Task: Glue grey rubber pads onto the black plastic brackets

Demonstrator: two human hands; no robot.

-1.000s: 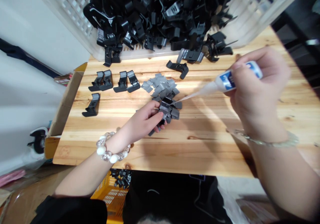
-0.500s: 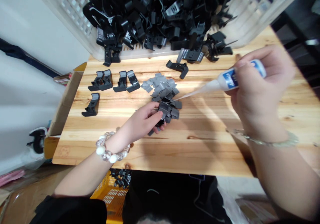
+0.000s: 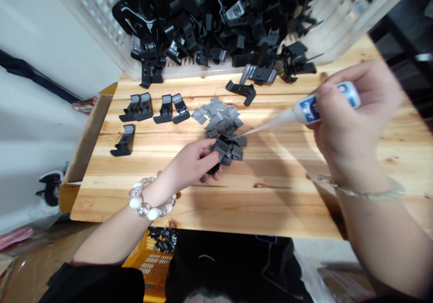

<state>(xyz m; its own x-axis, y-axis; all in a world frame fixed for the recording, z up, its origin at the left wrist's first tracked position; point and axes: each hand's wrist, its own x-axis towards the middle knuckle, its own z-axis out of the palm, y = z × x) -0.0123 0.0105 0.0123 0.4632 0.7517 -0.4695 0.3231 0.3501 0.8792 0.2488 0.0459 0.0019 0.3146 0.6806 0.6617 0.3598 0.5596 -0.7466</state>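
Note:
My left hand (image 3: 191, 163) grips a small black plastic clip (image 3: 220, 149) at the near edge of a heap of grey pads (image 3: 221, 120) on the wooden table (image 3: 270, 190). My right hand (image 3: 348, 122) holds a white glue bottle with a blue label (image 3: 314, 107). Its long thin nozzle points left, and the tip hovers just above the clip and the pads. A bead bracelet circles my left wrist, a clear bangle my right.
A white slotted crate (image 3: 341, 21) full of black clips (image 3: 216, 19) lies at the table's far edge, some spilling out. Several finished clips (image 3: 154, 111) stand in a row at the left. A cardboard box (image 3: 88, 136) borders the left edge; an orange basket (image 3: 152, 255) sits below.
The glue bottle has drawn back slightly to the right and its tip has lifted a little. My left hand has kept hold of the clip, turning it slightly.

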